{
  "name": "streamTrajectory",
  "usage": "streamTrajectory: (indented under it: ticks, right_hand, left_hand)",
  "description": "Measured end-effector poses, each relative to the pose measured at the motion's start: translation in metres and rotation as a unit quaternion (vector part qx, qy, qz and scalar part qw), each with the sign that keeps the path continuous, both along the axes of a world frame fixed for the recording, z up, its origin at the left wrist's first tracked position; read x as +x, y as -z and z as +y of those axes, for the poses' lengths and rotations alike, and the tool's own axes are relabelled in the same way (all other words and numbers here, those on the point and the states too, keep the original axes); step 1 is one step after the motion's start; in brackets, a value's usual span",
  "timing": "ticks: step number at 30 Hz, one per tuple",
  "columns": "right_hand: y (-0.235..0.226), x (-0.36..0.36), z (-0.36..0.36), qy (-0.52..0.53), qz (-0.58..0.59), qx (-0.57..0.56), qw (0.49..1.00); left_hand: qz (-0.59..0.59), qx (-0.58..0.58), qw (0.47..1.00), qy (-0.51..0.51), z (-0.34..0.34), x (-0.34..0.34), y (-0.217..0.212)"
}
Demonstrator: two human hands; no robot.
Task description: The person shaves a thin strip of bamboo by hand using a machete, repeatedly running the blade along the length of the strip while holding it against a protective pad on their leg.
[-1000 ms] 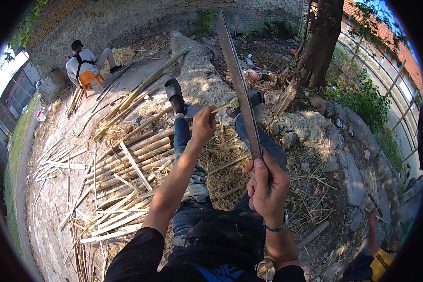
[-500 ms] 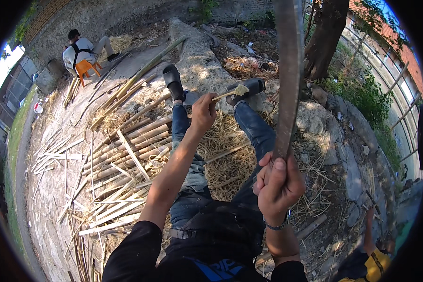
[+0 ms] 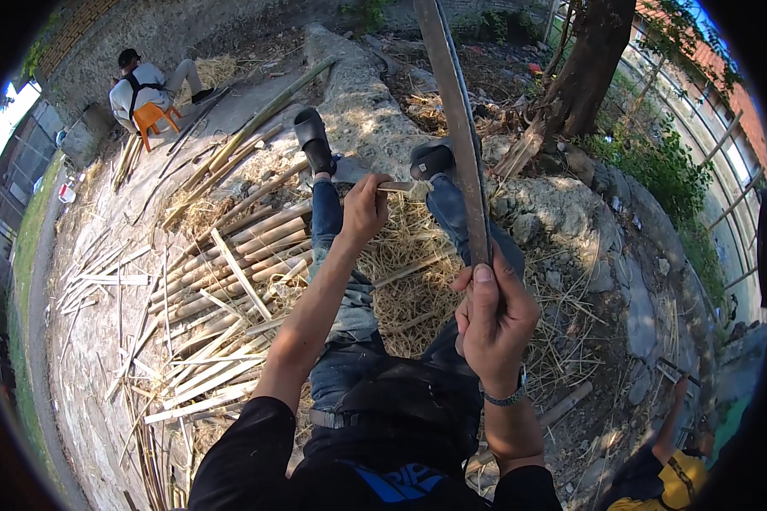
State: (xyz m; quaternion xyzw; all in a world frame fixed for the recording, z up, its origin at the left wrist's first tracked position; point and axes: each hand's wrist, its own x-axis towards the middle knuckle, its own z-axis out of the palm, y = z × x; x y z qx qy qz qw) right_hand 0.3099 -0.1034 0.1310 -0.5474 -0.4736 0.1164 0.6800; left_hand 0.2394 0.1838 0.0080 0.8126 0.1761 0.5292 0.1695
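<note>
The right hand grips a long blade rising above it. Further out, the left hand clasps a short stick over straw.

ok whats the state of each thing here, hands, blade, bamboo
left hand: shut on a thin bamboo strip, arm stretched out
right hand: shut on the long blade, raised upright
bamboo poles: lying loose on the ground
orange chair: occupied by a seated person
</note>
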Motion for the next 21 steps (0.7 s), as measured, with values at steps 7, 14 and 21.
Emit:
streamTrajectory:
  ticks: [7,14,21]
  right_hand:
    - [0.010,-0.010,0.000,-0.017,-0.064,-0.019,0.998]
    - [-0.002,-0.016,-0.010,-0.001,-0.071,0.023,0.997]
    - [-0.011,-0.013,-0.014,0.026,-0.105,0.019,0.994]
  left_hand:
    - [-0.043,-0.024,0.989,0.137,-0.026,0.000,-0.040]
    - [-0.064,-0.090,0.957,0.267,-0.017,0.000,-0.047]
    - [-0.057,-0.171,0.965,0.190,-0.021,0.003,-0.052]
